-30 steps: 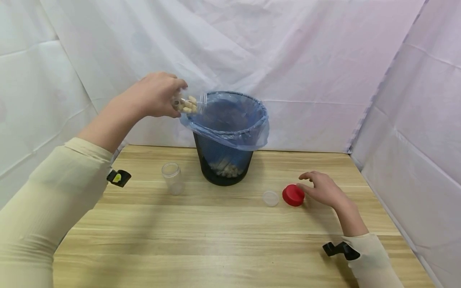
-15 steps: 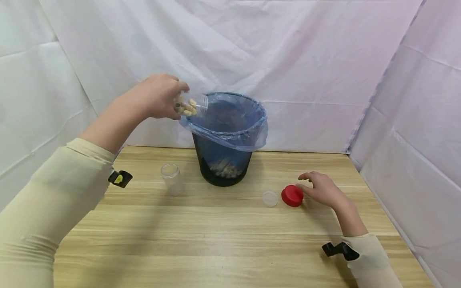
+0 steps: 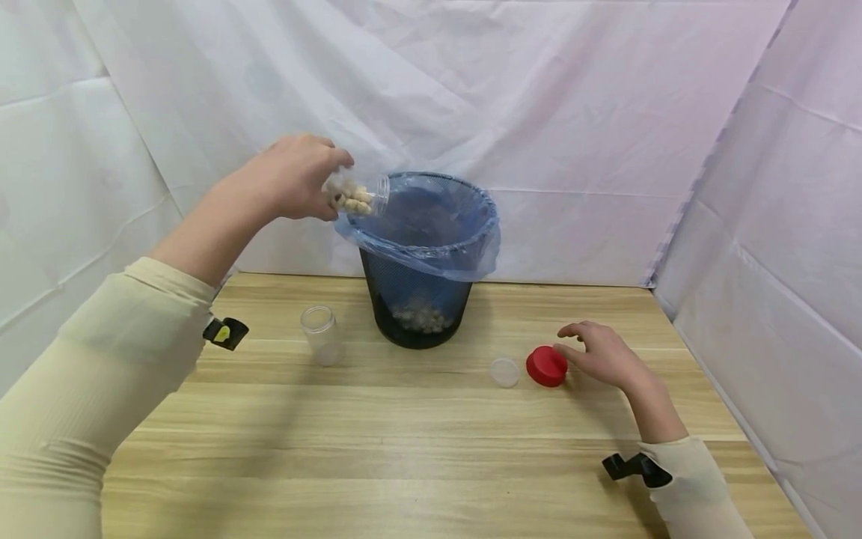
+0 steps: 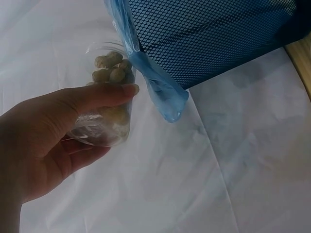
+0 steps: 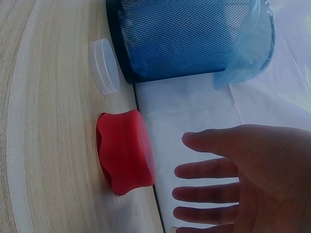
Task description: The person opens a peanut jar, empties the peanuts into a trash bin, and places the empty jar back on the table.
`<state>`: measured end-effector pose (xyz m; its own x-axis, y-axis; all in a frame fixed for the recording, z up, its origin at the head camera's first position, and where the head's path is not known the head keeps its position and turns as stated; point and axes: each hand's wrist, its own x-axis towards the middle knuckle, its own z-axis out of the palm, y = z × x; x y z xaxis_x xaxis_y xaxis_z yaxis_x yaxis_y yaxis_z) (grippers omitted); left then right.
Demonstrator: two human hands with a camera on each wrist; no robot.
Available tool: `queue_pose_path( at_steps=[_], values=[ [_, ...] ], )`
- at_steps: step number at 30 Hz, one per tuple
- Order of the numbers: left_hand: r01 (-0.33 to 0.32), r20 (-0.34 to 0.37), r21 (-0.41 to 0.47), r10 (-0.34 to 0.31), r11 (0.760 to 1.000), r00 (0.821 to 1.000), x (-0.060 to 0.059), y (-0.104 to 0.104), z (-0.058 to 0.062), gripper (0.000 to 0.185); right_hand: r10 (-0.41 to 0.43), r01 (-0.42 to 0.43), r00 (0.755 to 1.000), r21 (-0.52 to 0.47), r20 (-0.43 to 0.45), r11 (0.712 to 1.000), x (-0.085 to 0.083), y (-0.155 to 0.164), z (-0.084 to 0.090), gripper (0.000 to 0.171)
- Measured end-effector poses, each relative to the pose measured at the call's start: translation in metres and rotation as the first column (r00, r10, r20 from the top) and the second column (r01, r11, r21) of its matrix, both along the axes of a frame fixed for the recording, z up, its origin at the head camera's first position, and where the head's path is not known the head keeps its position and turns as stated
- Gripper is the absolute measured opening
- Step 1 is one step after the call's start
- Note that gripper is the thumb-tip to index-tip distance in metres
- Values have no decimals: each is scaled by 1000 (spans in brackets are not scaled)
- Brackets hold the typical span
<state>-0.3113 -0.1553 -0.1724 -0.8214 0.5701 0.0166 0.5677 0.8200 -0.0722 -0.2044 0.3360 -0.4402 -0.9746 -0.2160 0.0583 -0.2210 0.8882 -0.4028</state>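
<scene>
Change: since the earlier frames the tilted jar had shifted only slightly at the bin's rim, and the pale heap seen through the mesh at the bin's bottom looked rearranged; the right hand had stayed where it was.
Left hand: the left hand (image 3: pixel 291 178) was raised beside the bin's near-left rim, thumb and fingers curled round a small clear jar (image 3: pixel 355 195).
Jar: it lay tipped nearly on its side, its open mouth at the rim of the bin, pale peanut-like pieces (image 4: pixel 111 67) crowded toward the mouth; the wrist view showed the thumb (image 4: pixel 99 95) pressed along its wall.
Bin: a black mesh waste bin (image 3: pixel 419 299) lined with a blue plastic bag (image 3: pixel 431 239) stood on the wooden table (image 3: pixel 404 464) toward the back; pale pieces lay at its bottom.
Right hand: the right hand (image 3: pixel 602 353) hovered low over the table, fingers spread and relaxed, holding nothing, fingertips (image 5: pixel 194 171) just beside a red lid (image 3: pixel 547 366); contact could not be told.
Red lid: it lay flat on the table, right of the bin.
Clear lid: a small clear lid (image 3: pixel 505 371) lay just left of the red one.
Empty jar: a second clear jar (image 3: pixel 319 334) stood upright on the table, left of the bin.
</scene>
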Motion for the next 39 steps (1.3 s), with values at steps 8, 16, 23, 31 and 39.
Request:
queue_pose_path(
  at_steps=[8,16,23,31,39],
  values=[
    [7,10,9,-8,1000,1000,-1,-2,3,82,2,-2,1000,3,0,1000,0,0,1,36],
    [7,9,-6,-7,1000,1000,-1,1,4,82,4,-4,1000,6,-4,1000,0,1,0,35],
    [9,-2,-28,-10,1000,1000,-1,1,4,80,6,-6,1000,6,5,1000,-1,0,-1,36],
    [-2,9,-35,3,999,1000,0,2,6,82,6,-6,1000,14,0,1000,-1,-1,1,36],
    [1,7,-47,0,999,1000,-3,2,7,81,9,-9,1000,9,5,1000,0,-1,1,35]
  ],
)
